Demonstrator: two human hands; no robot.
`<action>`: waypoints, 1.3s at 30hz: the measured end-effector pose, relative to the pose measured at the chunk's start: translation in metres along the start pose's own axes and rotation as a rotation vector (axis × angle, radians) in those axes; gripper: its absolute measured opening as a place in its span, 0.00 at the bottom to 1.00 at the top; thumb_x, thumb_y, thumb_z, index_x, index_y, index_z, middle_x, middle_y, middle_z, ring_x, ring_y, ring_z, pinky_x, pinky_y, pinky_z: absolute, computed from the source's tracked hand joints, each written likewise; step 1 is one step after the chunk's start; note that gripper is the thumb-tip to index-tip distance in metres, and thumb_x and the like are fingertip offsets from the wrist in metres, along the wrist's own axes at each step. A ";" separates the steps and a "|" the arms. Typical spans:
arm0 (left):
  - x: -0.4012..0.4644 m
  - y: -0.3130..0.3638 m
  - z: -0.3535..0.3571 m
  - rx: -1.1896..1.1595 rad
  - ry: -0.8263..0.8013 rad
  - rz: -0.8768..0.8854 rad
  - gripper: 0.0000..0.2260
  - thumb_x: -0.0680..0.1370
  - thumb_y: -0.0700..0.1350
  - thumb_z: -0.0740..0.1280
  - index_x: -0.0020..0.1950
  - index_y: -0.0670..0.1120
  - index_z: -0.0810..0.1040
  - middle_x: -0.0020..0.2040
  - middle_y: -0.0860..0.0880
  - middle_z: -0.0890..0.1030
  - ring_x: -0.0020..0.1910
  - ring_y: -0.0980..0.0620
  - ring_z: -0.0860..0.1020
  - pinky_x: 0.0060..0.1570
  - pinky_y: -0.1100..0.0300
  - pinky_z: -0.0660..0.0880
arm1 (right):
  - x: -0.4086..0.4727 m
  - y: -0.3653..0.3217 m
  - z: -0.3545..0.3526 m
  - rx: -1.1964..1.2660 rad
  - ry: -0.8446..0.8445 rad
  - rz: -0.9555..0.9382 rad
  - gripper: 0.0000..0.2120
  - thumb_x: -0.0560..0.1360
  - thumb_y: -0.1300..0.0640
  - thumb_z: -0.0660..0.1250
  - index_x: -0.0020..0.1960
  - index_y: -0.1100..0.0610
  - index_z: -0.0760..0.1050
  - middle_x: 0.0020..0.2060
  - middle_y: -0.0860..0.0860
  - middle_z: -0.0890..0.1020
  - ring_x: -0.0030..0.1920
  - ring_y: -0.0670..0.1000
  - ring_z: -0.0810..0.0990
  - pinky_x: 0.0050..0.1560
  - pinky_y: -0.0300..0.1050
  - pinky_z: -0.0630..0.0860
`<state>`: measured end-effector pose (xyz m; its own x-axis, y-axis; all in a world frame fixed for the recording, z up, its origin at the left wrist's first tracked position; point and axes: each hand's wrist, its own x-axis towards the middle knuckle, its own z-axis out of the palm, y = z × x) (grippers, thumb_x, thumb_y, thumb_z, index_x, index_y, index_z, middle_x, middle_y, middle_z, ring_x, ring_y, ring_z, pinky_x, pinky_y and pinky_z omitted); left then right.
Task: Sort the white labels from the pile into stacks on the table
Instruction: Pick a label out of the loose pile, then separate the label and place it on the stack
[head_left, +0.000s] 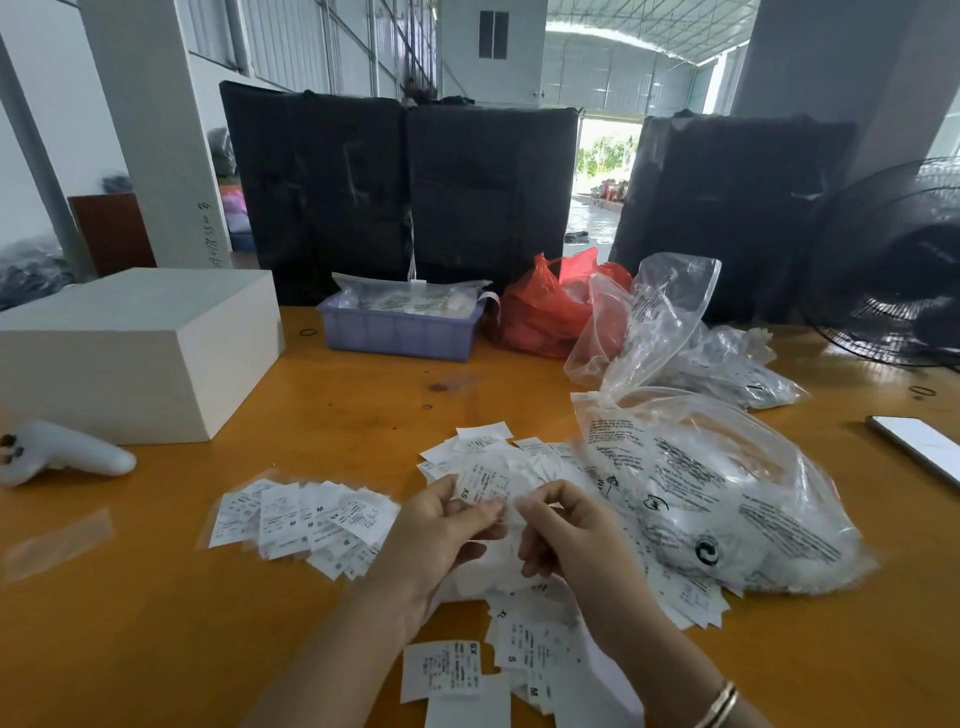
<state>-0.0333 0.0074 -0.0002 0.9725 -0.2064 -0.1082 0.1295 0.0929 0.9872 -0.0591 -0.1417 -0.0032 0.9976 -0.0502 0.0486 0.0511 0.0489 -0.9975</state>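
- Around the work area on the glossy orange wooden table (156, 597) stand a plain white rectangular box (140, 353), a lilac plastic tray of bagged labels (397, 332), a crumpled red plastic bag (545, 312) and a black fan (893, 270); a white handheld controller (62, 454) lies at the left edge.
- A large clear printed plastic bag of labels (727, 499) sprawls just right of the hands, touching the loose pile of white labels (524, 639).
- The left hand (441, 535) pinches a small white rectangular label marked XS (480, 486), its long axis tilted up and to the right, printed face toward the camera.
- The right hand (563, 530) has its fingers curled, pinching the same label's right edge.
- A fanned stack of white labels marked M (306, 519) lies left of the hands.
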 end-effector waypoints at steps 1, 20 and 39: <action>0.001 0.000 0.001 0.010 0.004 0.007 0.16 0.74 0.43 0.72 0.61 0.46 0.76 0.42 0.48 0.85 0.41 0.56 0.83 0.38 0.64 0.75 | 0.000 0.000 0.000 -0.013 0.000 -0.002 0.08 0.75 0.56 0.68 0.42 0.60 0.73 0.27 0.53 0.79 0.25 0.48 0.74 0.29 0.39 0.70; 0.016 0.003 -0.060 1.191 0.502 -0.009 0.23 0.77 0.49 0.67 0.67 0.52 0.58 0.39 0.55 0.72 0.38 0.55 0.78 0.36 0.59 0.78 | -0.003 -0.001 0.001 -0.210 -0.011 -0.006 0.03 0.80 0.58 0.62 0.50 0.53 0.74 0.28 0.51 0.80 0.27 0.48 0.76 0.28 0.38 0.71; 0.016 -0.009 -0.033 1.435 0.496 0.392 0.19 0.78 0.54 0.60 0.69 0.58 0.66 0.68 0.58 0.67 0.69 0.52 0.60 0.64 0.57 0.63 | 0.024 -0.017 -0.093 -1.300 0.565 -0.077 0.17 0.77 0.68 0.56 0.62 0.58 0.74 0.54 0.57 0.81 0.51 0.58 0.78 0.51 0.48 0.75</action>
<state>-0.0121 0.0350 -0.0143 0.9016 -0.0375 0.4310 -0.1421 -0.9666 0.2131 -0.0402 -0.2370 0.0097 0.8254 -0.4118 0.3863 -0.2852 -0.8945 -0.3442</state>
